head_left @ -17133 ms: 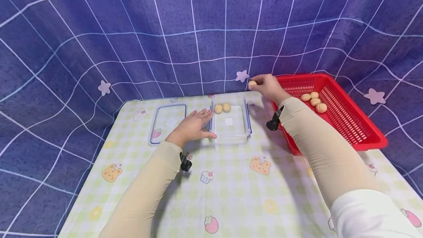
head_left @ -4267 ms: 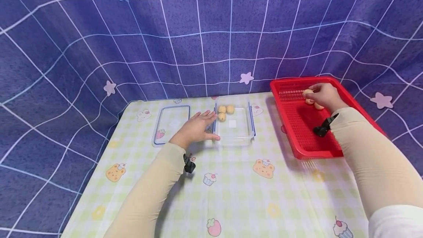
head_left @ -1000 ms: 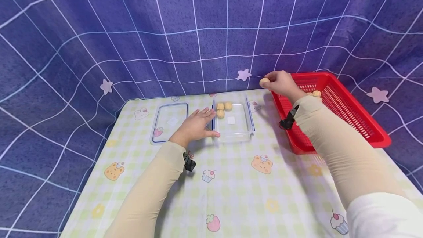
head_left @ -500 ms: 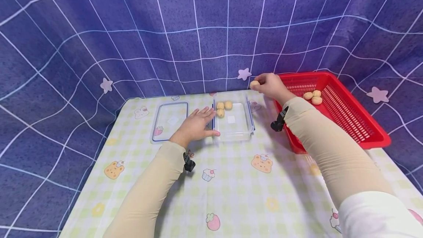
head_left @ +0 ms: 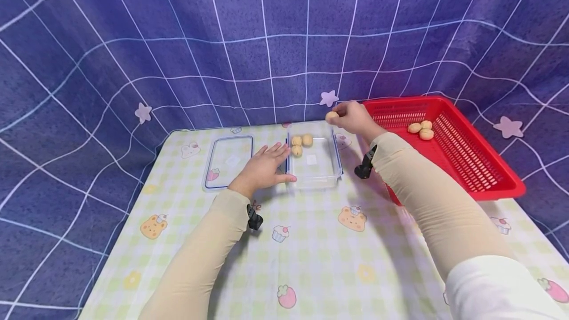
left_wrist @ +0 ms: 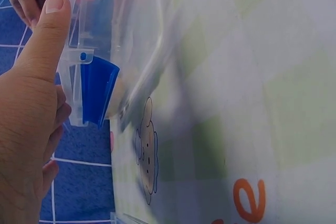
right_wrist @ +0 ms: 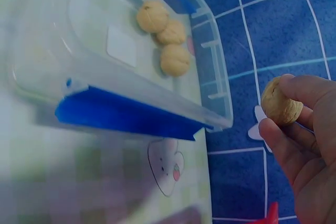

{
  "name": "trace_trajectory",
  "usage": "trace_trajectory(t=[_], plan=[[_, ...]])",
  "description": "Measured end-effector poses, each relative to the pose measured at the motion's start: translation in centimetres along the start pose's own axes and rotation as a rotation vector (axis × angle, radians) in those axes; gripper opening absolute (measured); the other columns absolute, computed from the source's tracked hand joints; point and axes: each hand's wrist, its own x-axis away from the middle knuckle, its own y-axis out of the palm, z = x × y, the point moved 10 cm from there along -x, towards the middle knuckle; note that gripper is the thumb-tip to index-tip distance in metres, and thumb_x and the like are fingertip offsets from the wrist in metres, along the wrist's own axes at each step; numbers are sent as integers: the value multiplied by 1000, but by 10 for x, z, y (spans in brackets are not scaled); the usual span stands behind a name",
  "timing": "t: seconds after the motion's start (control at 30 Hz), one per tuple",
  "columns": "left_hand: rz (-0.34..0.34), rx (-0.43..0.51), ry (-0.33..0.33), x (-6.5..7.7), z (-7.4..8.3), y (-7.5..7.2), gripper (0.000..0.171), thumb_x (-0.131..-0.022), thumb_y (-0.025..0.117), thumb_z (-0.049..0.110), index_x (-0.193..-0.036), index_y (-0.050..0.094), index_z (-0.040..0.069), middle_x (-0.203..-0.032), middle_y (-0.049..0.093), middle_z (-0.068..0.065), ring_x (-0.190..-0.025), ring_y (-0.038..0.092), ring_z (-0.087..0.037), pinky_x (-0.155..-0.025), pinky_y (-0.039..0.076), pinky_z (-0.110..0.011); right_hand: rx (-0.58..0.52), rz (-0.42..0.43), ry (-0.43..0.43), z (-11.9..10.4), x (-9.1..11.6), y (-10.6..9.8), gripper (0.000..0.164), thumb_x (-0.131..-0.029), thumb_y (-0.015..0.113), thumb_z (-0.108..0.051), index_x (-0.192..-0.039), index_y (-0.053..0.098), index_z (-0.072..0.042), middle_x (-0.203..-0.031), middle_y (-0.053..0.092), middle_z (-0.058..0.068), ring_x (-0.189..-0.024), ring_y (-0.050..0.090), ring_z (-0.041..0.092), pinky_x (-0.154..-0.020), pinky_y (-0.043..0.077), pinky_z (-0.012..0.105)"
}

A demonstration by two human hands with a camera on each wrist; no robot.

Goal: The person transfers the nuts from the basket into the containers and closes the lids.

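My right hand [head_left: 355, 118] pinches a walnut [right_wrist: 281, 100] between thumb and fingers, raised near the back right corner of a clear plastic box [head_left: 317, 174]. Inside that box, three walnuts [head_left: 297, 151] sit together at its back left corner; the right wrist view shows them touching. With fingers spread, my left hand [head_left: 262, 169] rests at the left rim of the box, its thumb [left_wrist: 50, 30] lying along the rim in the left wrist view. Blue clip flaps [right_wrist: 126, 113] hang on the box's sides. Three more walnuts [head_left: 426, 134] lie in a red basket [head_left: 498, 181] at the right.
A clear lid with a blue seal [head_left: 228, 162] lies flat left of the box. The checked tablecloth [head_left: 320, 265] covers the table, and a blue curtain [head_left: 284, 53] hangs right behind its back edge. The red basket's left wall stands between basket and box.
Over the last second my right hand has carried the walnut leftward from the basket's rim towards the box. Earlier, the box held two walnuts, then three. My left hand has stayed in place.
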Motion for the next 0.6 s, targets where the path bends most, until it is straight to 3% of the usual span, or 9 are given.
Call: trace_trajectory(t=[0.3, 0.6], plan=[[-34, -2, 3, -1, 4, 6, 97, -93, 49, 72, -162, 23, 8, -168, 19, -8, -156, 11, -27, -126, 8, -51, 23, -24, 6, -9, 2, 23, 42, -90, 76, -27, -121, 70, 1, -111, 73, 19, -101, 67, 29, -88, 55, 40], [-54, 6, -26, -3, 0, 2, 99, -91, 52, 73, -162, 23, 9, -169, 17, -7, -156, 6, -25, -126, 1, -49, 27, -56, -52, -25, 2, 50, 43, -90, 75, -26, -121, 70, 3, -113, 73, 19, -103, 68, 30, -88, 56, 40]])
